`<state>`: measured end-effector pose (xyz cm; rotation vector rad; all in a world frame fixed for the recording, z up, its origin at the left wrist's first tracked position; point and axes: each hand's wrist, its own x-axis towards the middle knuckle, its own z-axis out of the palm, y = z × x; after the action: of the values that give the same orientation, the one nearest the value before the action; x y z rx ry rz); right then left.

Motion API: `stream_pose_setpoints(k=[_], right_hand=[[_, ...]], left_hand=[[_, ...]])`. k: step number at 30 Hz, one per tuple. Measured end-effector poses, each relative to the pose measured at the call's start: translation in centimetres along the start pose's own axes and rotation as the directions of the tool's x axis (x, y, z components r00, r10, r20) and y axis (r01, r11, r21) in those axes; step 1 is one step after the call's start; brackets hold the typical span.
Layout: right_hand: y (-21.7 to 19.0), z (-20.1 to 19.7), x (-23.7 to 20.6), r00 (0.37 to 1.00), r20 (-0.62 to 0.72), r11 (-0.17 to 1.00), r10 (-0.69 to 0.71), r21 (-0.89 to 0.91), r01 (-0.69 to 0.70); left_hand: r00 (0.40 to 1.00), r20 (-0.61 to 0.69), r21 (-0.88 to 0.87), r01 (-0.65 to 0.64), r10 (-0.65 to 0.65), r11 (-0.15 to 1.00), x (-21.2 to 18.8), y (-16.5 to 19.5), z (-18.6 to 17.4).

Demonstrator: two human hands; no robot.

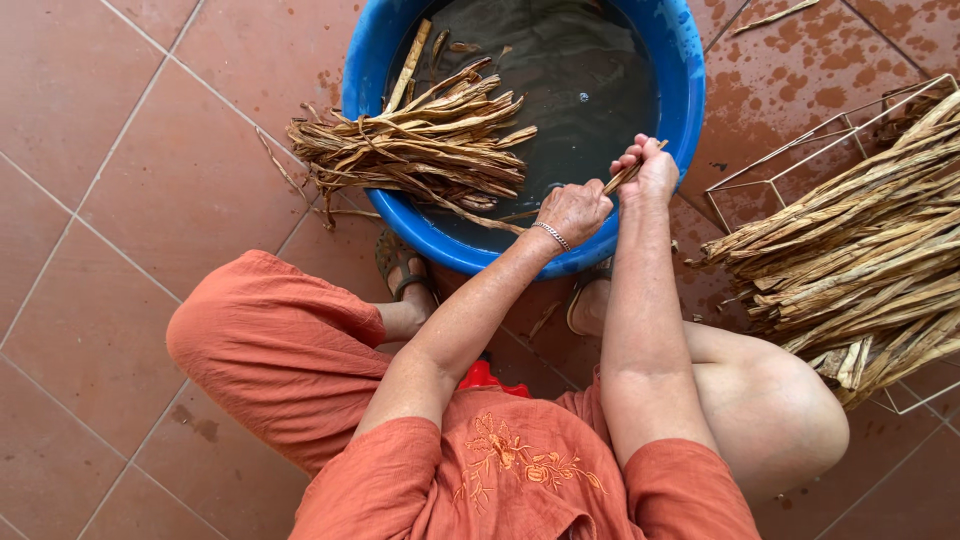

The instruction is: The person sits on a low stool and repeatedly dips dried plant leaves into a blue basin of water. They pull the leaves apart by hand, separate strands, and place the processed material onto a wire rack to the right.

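From the head view, my right hand point(655, 172) and my left hand point(573, 211) meet over the near rim of the blue basin point(680, 90). Between them I hold one dried strip point(628, 172) — flat, narrow, tan-brown, stiff-looking, slanting up toward the right. My right grip is closed around its upper part, fingers curled tight; my left grip is closed just below, knuckles up, though I cannot see how much of the strip lies inside it. A silver bracelet point(551, 236) sits on my left wrist.

The basin holds dark water point(570, 90). Across its left rim lies one bundle of strips point(420, 145), the same brown, wrinkled and curled at the ends, half over the water and half hanging out above the floor point(120, 200). A single paler stick point(408, 65) leans on the basin's far-left edge.

To the right of the basin, well apart from my hands, one big heap of strips point(850, 260) rests on a wire rack point(770, 180) — too many to count. The red floor tiles near the basin's right side are blotched with wet patches. Just below the basin, two sandalled feet show, one sandal point(400, 265) under its near-left rim.
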<state>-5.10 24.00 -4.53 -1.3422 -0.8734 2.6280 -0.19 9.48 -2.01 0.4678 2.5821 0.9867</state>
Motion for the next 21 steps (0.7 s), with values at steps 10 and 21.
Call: stream_pose_setpoints(k=[10, 21], right_hand=[[-3.7, 0.4, 2.4, 0.963, -0.128, 0.971, -0.238, -0.001, 0.240], [-9.2, -0.5, 4.3, 0.875, -0.225, 0.901, -0.428, -0.033, 0.432]], left_hand=[[0.996, -0.040, -0.092, -0.084, 0.081, 0.992, -1.6, 0.7, -0.6], [0.983, -0.046, -0.151, -0.184, 0.179, 0.971, -4.6, -0.5, -2.4]])
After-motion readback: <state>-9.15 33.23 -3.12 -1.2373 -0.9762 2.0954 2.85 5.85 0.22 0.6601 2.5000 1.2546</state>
